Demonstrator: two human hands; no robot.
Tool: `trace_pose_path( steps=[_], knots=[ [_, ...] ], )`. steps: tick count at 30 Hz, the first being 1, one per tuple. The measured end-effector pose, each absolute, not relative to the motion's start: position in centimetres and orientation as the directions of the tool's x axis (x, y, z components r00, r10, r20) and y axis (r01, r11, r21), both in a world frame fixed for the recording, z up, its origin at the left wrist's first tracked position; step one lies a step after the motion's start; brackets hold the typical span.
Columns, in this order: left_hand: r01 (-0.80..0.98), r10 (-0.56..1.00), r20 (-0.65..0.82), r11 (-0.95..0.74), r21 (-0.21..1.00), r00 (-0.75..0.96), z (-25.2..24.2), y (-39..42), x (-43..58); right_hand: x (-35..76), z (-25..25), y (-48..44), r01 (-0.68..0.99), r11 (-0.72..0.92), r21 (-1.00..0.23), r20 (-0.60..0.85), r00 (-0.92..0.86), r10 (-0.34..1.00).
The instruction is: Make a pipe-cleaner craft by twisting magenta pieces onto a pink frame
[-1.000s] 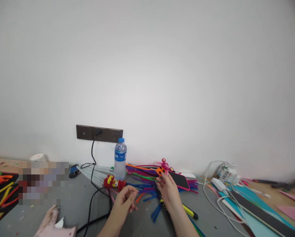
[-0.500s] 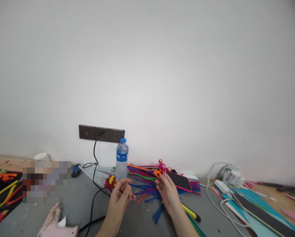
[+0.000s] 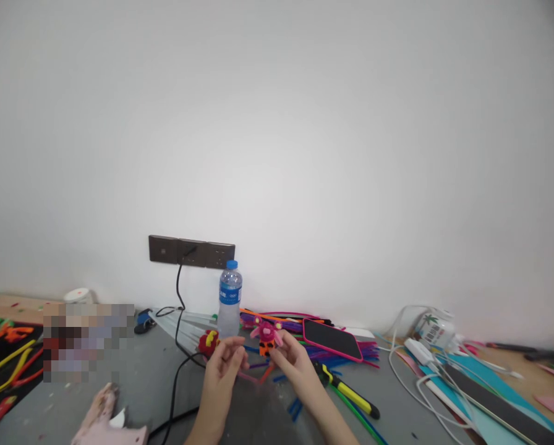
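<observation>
A small fuzzy pipe-cleaner figure (image 3: 266,335) is pink on top with yellow-tipped knobs, and orange with black spots below. My right hand (image 3: 295,366) pinches its lower part between thumb and fingers, above the grey table. Facing it from the left is my left hand (image 3: 223,369), its fingers curled in towards the thumb. A blurred pink strand (image 3: 250,377) shows by the left fingertips; whether they grip it I cannot tell. Just behind that hand lies a red and yellow fuzzy piece (image 3: 208,342).
A water bottle (image 3: 230,300) stands behind my hands. Pipe cleaners (image 3: 346,352), a phone (image 3: 332,340) and a yellow-black cutter (image 3: 351,395) lie to the right. Left are a black cable (image 3: 174,383) and a pink glue gun (image 3: 105,426). White cables (image 3: 418,395) trail at far right.
My right hand has moved left and slightly down with the figure, which now faces me closer to my left hand. The cutter's head and more of the phone have come into view.
</observation>
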State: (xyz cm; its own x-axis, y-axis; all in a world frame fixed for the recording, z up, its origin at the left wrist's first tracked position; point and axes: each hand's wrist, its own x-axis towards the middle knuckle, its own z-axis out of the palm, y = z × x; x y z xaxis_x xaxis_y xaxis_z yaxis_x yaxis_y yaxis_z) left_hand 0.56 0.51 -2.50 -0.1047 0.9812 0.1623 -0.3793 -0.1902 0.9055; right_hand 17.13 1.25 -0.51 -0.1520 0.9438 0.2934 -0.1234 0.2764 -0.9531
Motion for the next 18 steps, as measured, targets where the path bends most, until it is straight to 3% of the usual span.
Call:
trace_pose_path(
  steps=[4,12,18],
  knots=[
    [-0.32,0.984,0.167,-0.18,0.93,-0.067,-2.2,0.4,0.5,17.0,-0.4,1.0,-0.078,0.281,-0.957,0.291,-0.235,0.927],
    [-0.459,0.981,0.105,-0.169,0.872,-0.163,-1.5,0.1,0.7,17.1,-0.6,1.1,-0.061,0.266,-0.962,0.273,-0.199,0.941],
    [-0.332,0.984,0.159,-0.176,0.927,-0.079,-1.4,0.2,0.6,16.9,0.3,0.4,-0.129,0.241,-0.962,0.267,-0.255,0.929]
  ],
)
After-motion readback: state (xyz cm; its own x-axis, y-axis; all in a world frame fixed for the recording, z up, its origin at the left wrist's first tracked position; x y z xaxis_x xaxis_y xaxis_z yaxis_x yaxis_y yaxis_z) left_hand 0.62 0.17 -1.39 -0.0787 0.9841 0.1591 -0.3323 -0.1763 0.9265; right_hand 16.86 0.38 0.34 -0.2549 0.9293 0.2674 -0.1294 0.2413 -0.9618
